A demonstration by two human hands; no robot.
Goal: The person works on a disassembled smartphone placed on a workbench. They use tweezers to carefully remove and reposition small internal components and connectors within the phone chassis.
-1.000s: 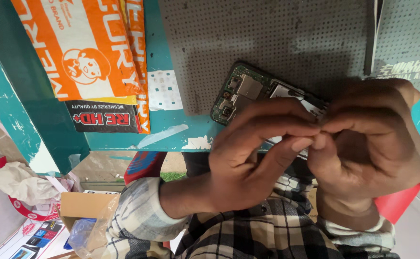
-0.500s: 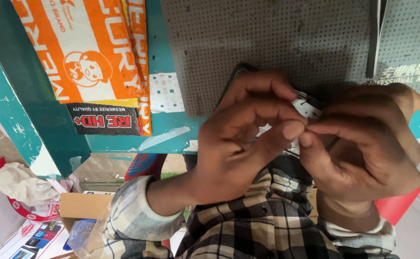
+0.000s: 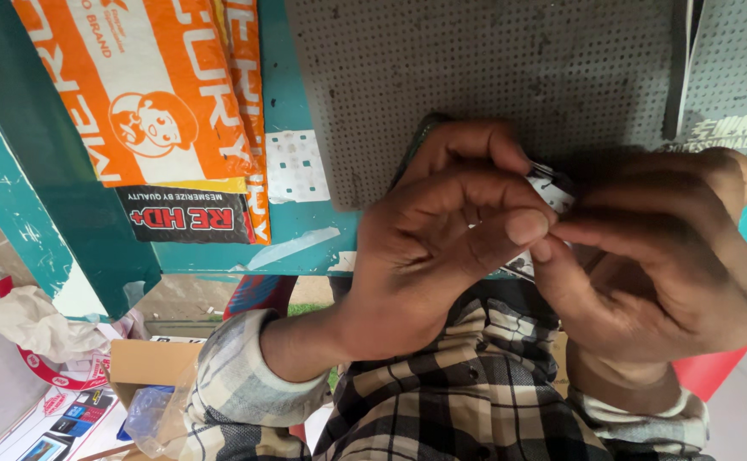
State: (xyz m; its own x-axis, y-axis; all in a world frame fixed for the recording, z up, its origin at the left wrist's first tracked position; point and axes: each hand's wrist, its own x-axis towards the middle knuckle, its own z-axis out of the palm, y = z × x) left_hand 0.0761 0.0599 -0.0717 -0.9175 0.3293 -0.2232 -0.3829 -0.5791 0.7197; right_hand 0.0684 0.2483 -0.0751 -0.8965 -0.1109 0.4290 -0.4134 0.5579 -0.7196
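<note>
Basically, left hand (image 3: pixel 441 248) curls over the phone board (image 3: pixel 552 189), thumb tip pinching against right hand (image 3: pixel 655 265) fingertips. Board lies mostly hidden behind both hands, over the grey mat (image 3: pixel 476 85); what's pinched, can't tell.

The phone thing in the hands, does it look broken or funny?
Mostly hidden: the left hand and right hand cover the device, so only a small edge shows and I cannot tell if it is damaged. Nearby, peeling tape scraps on the teal table look scruffy.
</note>
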